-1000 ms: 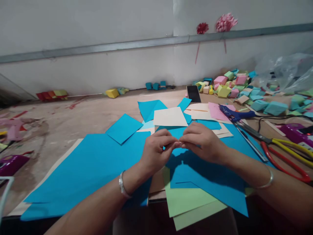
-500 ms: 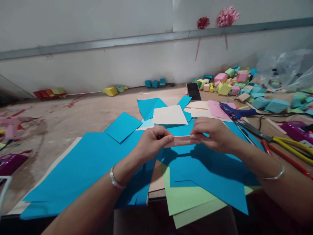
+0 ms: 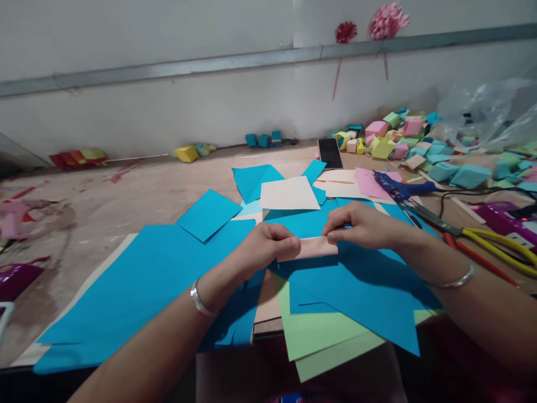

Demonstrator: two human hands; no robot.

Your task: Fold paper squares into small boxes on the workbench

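Hands are spreading: a second ago they were bunched together, now we're pinching the paper strip at both ends, left hand at its 9 o'clock, right hand at 3 o'clock. Strip is sitting stretched flat, low over the blue sheet at tabletop centre.

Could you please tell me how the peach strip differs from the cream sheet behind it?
The peach strip is narrow and long; the cream sheet is broad and roughly square. The strip is pinched at its ends by the left hand and right hand; the sheet lies untouched on blue paper. Both are pale paper.
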